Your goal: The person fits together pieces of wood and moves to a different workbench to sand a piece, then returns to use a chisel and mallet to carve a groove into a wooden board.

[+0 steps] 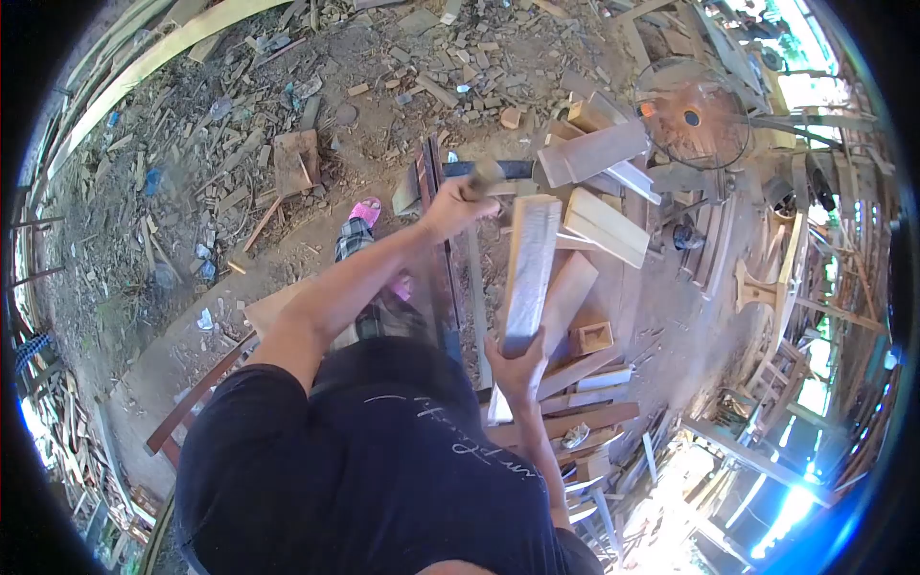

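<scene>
My left hand [452, 211] is closed around a short, brownish object with a blocky end [485, 176], smeared by motion so its kind does not show. It is raised just left of the upper end of a pale wooden board [532, 264]. Around the lower part of that board, my right hand [517, 369] has its fingers and thumb wrapped. The board stands tilted, its narrow face towards me. Other cut wooden boards [606, 228] lie under and beside it, and a small hollow wooden box piece [591, 337] sits right of my right hand.
Long dark reddish rails [443, 259] run beside my legs. A round wire-caged fan [692, 117] stands at the upper right. Wood scraps [436, 91] and litter cover the dirt floor. A wooden frame [762, 287] and stacked lumber line the right side.
</scene>
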The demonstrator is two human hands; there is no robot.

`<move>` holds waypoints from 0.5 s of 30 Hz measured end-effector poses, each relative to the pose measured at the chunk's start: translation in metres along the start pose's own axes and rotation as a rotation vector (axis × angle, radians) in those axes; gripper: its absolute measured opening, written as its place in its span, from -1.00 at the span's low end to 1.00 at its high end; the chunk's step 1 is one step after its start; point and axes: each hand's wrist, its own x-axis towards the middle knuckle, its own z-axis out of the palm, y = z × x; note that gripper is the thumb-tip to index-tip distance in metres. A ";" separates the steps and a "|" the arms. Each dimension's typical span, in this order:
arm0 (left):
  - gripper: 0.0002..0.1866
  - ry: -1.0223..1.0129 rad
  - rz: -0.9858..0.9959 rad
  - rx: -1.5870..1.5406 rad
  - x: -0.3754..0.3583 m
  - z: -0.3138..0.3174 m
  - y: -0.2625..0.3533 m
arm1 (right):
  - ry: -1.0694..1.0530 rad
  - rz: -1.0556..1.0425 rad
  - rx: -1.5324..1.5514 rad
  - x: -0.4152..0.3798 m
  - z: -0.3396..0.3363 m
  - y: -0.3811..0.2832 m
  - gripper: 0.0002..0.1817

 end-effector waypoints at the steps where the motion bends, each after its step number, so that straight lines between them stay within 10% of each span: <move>1: -0.90 0.039 -0.191 -0.161 0.012 -0.012 -0.001 | 0.001 -0.014 0.002 0.009 -0.004 -0.006 -0.44; 8: -0.84 -0.089 -0.174 -0.075 0.016 -0.025 0.021 | 0.006 0.247 0.415 0.014 -0.022 -0.025 -0.36; 15: -0.81 -0.087 0.106 0.145 -0.002 -0.010 0.008 | 0.218 -0.055 0.452 0.024 -0.047 -0.051 -0.42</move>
